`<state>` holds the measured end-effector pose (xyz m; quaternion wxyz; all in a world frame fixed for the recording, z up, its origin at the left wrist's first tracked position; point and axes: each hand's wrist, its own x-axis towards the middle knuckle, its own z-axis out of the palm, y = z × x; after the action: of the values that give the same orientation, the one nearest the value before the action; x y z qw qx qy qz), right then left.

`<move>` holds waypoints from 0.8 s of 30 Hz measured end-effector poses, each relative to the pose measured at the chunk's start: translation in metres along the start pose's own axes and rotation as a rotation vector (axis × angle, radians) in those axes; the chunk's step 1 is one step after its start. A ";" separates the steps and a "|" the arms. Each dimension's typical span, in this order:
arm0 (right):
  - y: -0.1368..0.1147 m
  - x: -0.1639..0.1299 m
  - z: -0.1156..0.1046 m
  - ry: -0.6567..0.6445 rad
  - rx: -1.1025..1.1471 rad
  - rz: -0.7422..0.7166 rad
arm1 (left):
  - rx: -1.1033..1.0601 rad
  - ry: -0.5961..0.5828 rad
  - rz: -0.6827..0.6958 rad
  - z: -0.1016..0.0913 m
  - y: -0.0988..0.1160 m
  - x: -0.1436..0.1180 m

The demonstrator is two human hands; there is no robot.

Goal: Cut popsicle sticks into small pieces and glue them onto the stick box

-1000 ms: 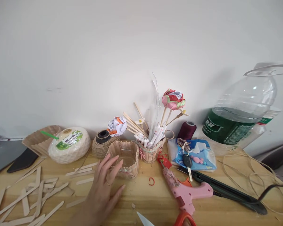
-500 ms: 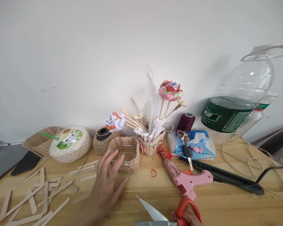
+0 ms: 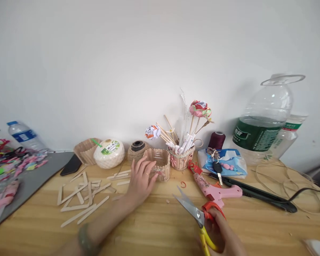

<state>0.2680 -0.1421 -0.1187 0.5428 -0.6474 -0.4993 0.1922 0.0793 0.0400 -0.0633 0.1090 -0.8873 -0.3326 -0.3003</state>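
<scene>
My right hand (image 3: 221, 227) holds a pair of scissors (image 3: 196, 213) with one red and one yellow handle. The blades are slightly parted and point up and left over the wooden table. My left hand (image 3: 142, 179) is open, fingers apart, at the front left of a small basket (image 3: 164, 169) edged with wooden sticks around a clear inside. Whether the fingers press on its wall, I cannot tell. A small pale scrap (image 3: 168, 201) lies left of the blades. Loose wooden craft sticks (image 3: 82, 192) are scattered left of my left hand.
Behind the scissors lies a pink glue gun (image 3: 224, 192). A decorated pot (image 3: 182, 160) holds paper flowers and rolled sticks. Along the wall stand a twine spool (image 3: 138, 149), a wrapped white coconut (image 3: 109, 158) and a large water bottle (image 3: 261, 128). A grey mat (image 3: 42, 181) lies at left.
The view has swung left and back, bringing the mat and second bottle in. My right hand has raised the scissors into fuller view. My left hand stays by the basket.
</scene>
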 end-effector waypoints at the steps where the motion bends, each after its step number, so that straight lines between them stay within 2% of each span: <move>1: -0.003 0.001 0.001 0.025 0.007 0.026 | 0.001 -0.026 -0.002 -0.002 -0.001 0.003; 4: -0.016 0.004 0.003 0.036 0.015 0.058 | -0.025 -0.111 0.022 -0.015 -0.006 0.013; 8: -0.034 0.010 0.001 0.022 0.003 0.050 | -0.054 -0.229 0.077 -0.041 -0.015 0.019; 12: -0.036 0.013 -0.001 0.038 -0.022 0.135 | -0.043 -0.316 0.094 -0.061 -0.014 0.015; 17: -0.029 0.015 -0.003 0.062 -0.001 0.180 | -0.069 -0.408 0.140 -0.075 -0.008 0.011; 20: -0.030 0.012 -0.004 0.135 -0.050 0.184 | -0.124 -0.429 0.178 -0.082 -0.007 0.011; 24: -0.042 0.013 -0.001 0.218 -0.240 0.033 | -0.247 -0.392 0.189 -0.081 -0.015 0.008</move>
<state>0.2563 -0.1354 -0.0773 0.5093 -0.7328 -0.4459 0.0686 0.0366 0.0237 0.0062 -0.0396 -0.9623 -0.2238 -0.1493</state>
